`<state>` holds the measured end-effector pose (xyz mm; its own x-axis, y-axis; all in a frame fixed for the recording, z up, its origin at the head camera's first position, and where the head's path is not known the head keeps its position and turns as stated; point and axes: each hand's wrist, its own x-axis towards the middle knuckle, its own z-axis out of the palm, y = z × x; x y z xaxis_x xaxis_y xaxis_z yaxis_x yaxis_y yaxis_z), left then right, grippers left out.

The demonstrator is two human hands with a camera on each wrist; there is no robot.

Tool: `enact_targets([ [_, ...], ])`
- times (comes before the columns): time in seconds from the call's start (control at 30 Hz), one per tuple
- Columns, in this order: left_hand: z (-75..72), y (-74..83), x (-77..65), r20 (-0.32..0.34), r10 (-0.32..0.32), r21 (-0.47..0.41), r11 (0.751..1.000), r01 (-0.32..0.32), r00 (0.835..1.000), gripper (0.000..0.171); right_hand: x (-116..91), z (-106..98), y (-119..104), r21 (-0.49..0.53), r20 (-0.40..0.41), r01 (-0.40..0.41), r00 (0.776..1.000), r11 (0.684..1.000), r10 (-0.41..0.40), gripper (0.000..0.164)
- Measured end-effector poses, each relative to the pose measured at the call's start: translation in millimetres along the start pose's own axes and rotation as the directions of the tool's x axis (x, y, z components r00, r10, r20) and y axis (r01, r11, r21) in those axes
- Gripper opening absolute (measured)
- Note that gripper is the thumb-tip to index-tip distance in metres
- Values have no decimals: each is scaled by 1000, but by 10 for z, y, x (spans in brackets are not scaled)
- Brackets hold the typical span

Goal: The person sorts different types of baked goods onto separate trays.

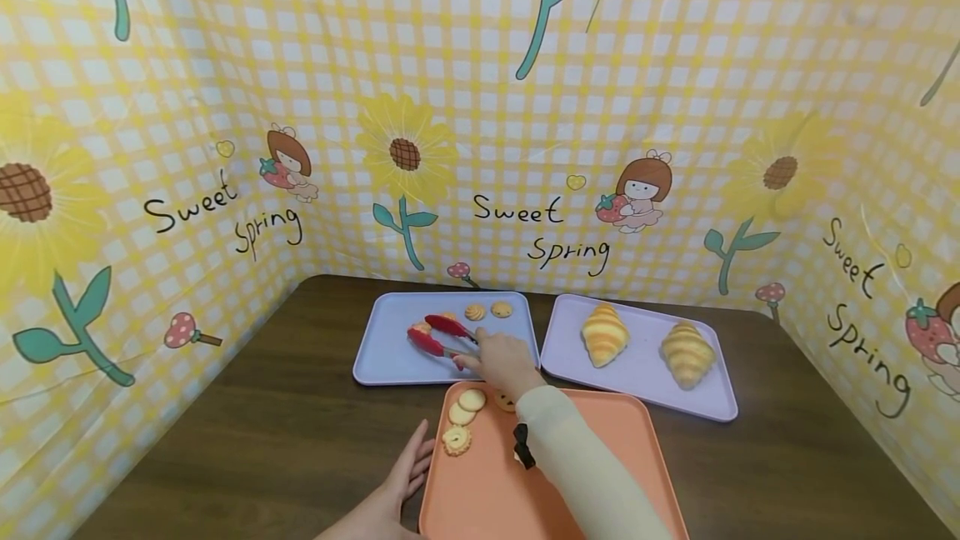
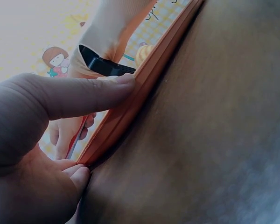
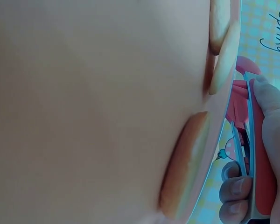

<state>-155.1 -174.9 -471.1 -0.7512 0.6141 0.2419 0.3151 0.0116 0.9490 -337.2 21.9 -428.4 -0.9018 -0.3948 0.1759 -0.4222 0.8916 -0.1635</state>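
My right hand (image 1: 506, 361) grips a pair of red-tipped tongs (image 3: 257, 154) over the blue tray (image 1: 382, 357). The tongs' jaws stand apart around a cookie (image 1: 422, 327) at the tray's middle; another cookie is partly hidden behind the upper jaw. In the right wrist view, thumb and curled fingers wrap the red handles. My left hand (image 1: 405, 473) rests at the left rim of the orange tray (image 1: 480, 494), its fingers fairly straight. The left wrist view has its thumb (image 2: 91, 95) along the rim and fingertips touching the tray's side.
Two cookies (image 1: 487, 311) lie at the blue tray's back right. On the orange tray, pale round cookies (image 1: 462, 413), a ruffled cookie (image 1: 456, 440) and a dotted cookie (image 1: 505, 401) lie near the back left. A lilac tray (image 1: 645, 373) bears two croissants (image 1: 604, 334). Patterned cloth (image 1: 525, 148) walls the table.
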Motion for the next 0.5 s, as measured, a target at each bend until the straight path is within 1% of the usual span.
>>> enact_targets([
  [0.1, 0, -6, 3, 1, -10, -10, 1000, 10, 1000, 123, -9, -5, -4, 6, 7, -3, 1000, 1000, 3, 56],
  [0.3, -11, -10, 4, 2, -21, 13, 1000, 21, 1000, 123, -23, 0, -6, 12, 25, -12, 1000, 1000, 12, 57],
  [0.37, -10, -5, 6, 4, -14, 17, 1000, 14, 1000, 123, -26, 2, -1, 11, 28, -15, 999, 1000, 15, 59],
  [0.5, -3, 14, 15, 6, -20, 11, 1000, 20, 1000, 123, -56, -31, 15, 12, 33, -1, 999, 1000, 0, 67],
])
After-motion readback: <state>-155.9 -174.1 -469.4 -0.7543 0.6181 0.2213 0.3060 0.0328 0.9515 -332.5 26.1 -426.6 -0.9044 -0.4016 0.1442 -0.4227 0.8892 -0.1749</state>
